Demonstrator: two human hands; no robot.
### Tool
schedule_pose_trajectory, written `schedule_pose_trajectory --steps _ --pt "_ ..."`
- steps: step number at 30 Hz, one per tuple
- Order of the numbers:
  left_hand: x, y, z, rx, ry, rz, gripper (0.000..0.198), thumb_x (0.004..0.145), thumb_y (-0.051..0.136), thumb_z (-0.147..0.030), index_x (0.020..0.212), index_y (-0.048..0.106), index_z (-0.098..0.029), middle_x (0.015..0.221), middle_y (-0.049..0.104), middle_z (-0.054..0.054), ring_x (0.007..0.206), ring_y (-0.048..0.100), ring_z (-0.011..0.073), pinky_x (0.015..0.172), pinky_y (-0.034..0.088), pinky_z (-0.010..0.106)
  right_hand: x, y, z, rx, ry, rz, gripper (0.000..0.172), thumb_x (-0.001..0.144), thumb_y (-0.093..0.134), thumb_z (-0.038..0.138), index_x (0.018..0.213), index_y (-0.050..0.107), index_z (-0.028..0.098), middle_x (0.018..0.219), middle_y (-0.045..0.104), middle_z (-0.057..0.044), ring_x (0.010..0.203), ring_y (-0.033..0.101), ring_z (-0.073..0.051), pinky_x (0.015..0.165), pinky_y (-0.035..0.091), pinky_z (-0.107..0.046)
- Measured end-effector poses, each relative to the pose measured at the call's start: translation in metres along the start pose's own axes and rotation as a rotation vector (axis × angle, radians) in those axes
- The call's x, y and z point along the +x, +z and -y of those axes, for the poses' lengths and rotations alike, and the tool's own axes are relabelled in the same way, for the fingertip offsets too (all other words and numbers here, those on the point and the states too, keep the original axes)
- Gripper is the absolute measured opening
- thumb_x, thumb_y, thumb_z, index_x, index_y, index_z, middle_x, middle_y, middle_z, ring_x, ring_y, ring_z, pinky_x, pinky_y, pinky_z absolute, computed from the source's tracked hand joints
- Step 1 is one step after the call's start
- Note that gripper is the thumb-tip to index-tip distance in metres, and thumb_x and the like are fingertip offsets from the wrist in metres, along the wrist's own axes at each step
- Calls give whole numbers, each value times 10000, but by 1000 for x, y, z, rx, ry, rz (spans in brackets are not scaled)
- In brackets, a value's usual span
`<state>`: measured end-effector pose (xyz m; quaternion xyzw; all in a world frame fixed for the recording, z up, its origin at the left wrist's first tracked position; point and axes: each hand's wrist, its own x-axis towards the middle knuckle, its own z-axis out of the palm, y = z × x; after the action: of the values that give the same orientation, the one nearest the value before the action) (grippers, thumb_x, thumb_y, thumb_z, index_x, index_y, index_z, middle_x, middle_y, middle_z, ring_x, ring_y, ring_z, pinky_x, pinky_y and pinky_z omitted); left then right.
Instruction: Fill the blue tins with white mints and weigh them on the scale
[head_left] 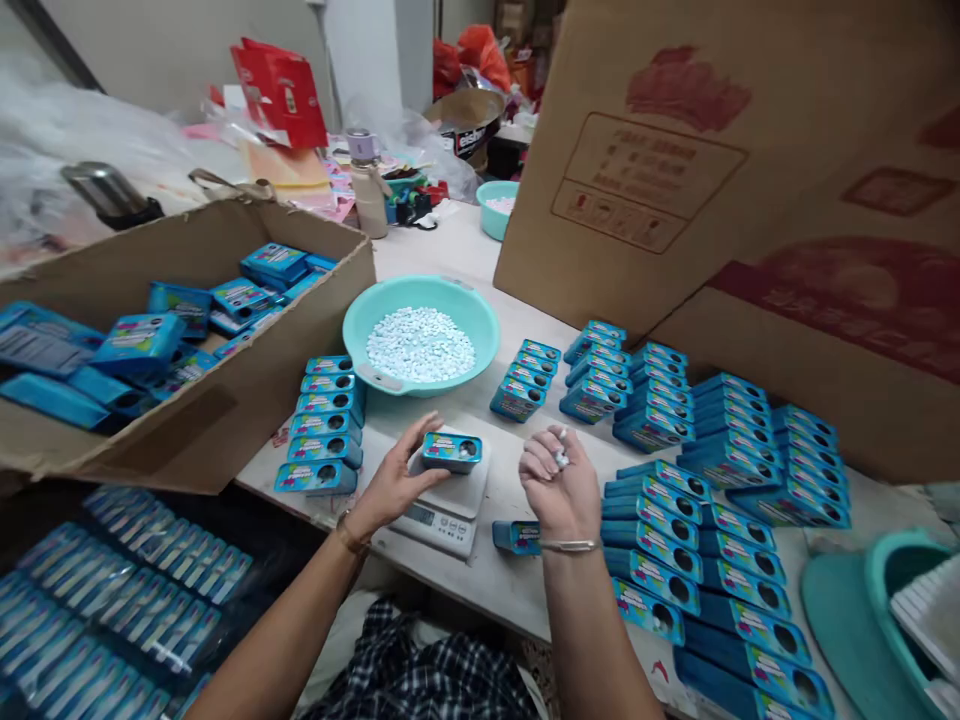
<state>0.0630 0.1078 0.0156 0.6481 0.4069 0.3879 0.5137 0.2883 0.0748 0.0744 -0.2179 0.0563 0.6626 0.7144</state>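
Note:
On the white digital scale (pixel 442 525) a small blue tin (pixel 452 450) stands upright, with a round hole in its top and something white inside. My left hand (pixel 397 480) curves around the tin's left end, thumb in front and fingers apart behind; whether it touches is unclear. To the right, my right hand (pixel 559 480) is raised palm up with curled fingers around a few small white tablets (pixel 561 455). Another blue tin (pixel 517 537) is on the table beside the scale. Behind the scale sits a turquoise basin (pixel 421 385) holding a heap of pale tablets (pixel 421 343).
Rows of blue tins (pixel 652 530) fill the table's right side, and a shorter row (pixel 319 447) stands left of the scale. An open carton (pixel 180 430) of tins is at left; a large cardboard box (pixel 675 240) rises behind. Packed tins (pixel 127 590) lie lower left.

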Motion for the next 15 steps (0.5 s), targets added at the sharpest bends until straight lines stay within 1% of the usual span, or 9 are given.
schedule_pose_trajectory --steps 1,2,3,4,6,8,10,12,15 --pt "-5 -5 -5 3 6 -30 732 791 713 -313 1433 368 -250 1428 504 122 1342 461 237 1129 351 412 -2 -1 3 -14 -3 10 200 943 463 227 747 478 185 550 366 89 396 331 -42 365 269 -142" --pt "-12 -10 -11 -2 5 -85 752 800 706 -313 1452 335 -255 1454 476 126 1369 427 235 1143 332 417 -3 -2 5 -25 -10 19 197 948 455 232 760 483 184 547 362 89 394 328 -44 364 270 -148" --pt "-19 -16 -16 -15 0 -151 729 818 689 -315 1451 335 -252 1462 467 128 1377 416 233 1149 326 421 -5 -3 9 -35 -19 28 197 956 446 242 773 489 182 545 361 89 394 327 -46 364 273 -153" --pt "-28 -21 -22 -36 -8 -223 673 839 665 -318 1435 361 -243 1449 482 130 1367 432 232 1145 335 421 -6 -4 12 -42 -31 36 205 965 431 256 785 493 180 544 361 88 394 326 -49 364 276 -158" --pt "-47 -31 -32 -78 -27 -373 546 870 629 -323 1374 446 -219 1373 559 131 1297 513 233 1104 395 408 -8 -5 18 -53 -50 42 249 989 375 278 792 490 178 543 360 84 393 320 -54 363 279 -168" --pt "-65 -39 -38 -87 -42 -504 451 874 627 -325 1296 530 -199 1249 646 120 1185 600 228 1031 462 371 -10 -4 22 -63 -65 42 306 1010 304 292 790 482 178 543 359 79 391 313 -59 361 280 -178" --pt "-80 -44 -40 -69 -61 -604 392 871 634 -322 1237 582 -191 1122 700 93 1072 650 206 958 499 322 -11 -2 23 -79 -75 48 343 1020 257 308 795 480 177 544 358 78 387 309 -61 359 283 -185" --pt "-90 -47 -37 -55 -82 -660 359 867 641 -319 1203 608 -195 1039 716 64 1004 662 179 920 503 284 -11 2 20 -109 -82 60 355 1021 248 326 804 485 175 542 356 78 383 311 -61 357 283 -188" --pt "-97 -49 -30 -59 -109 -674 346 861 649 -323 1185 618 -207 996 714 40 971 654 157 912 492 261 -11 9 11 -174 -87 67 355 1021 262 339 804 492 178 530 341 82 374 310 -60 347 262 -188"
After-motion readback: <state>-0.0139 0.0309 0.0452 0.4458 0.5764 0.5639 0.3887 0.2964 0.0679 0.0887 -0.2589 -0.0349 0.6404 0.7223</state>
